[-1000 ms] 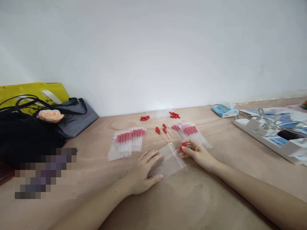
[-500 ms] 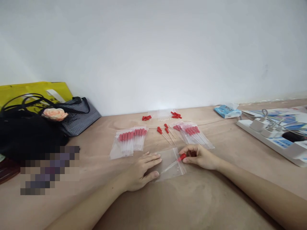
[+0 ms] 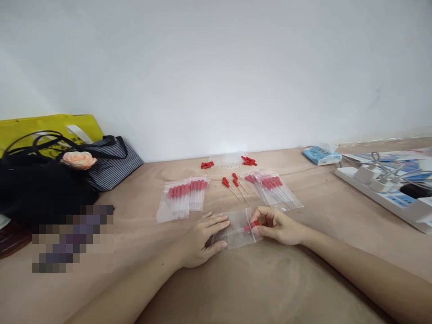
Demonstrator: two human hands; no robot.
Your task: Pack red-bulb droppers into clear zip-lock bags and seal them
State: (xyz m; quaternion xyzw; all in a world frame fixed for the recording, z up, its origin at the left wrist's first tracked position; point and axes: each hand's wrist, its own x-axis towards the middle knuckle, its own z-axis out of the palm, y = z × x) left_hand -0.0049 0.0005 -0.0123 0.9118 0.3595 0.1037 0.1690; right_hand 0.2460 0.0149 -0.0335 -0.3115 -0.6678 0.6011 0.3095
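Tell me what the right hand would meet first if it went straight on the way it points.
The open bag right by the right hand, with a dropper partly inside. Beyond it, probably the left hand, though depth is unclear.

The site is a home or small-office room; which is unclear. A flat white wall [image 3: 216, 81] stands behind the light-brown wooden tabletop [image 3: 216, 288]. A black-and-white striped fabric bag [image 3: 116, 171] lies at its left, a blue plastic tissue pack [image 3: 321, 156] and long white plastic power strip [image 3: 396, 202] at its right.
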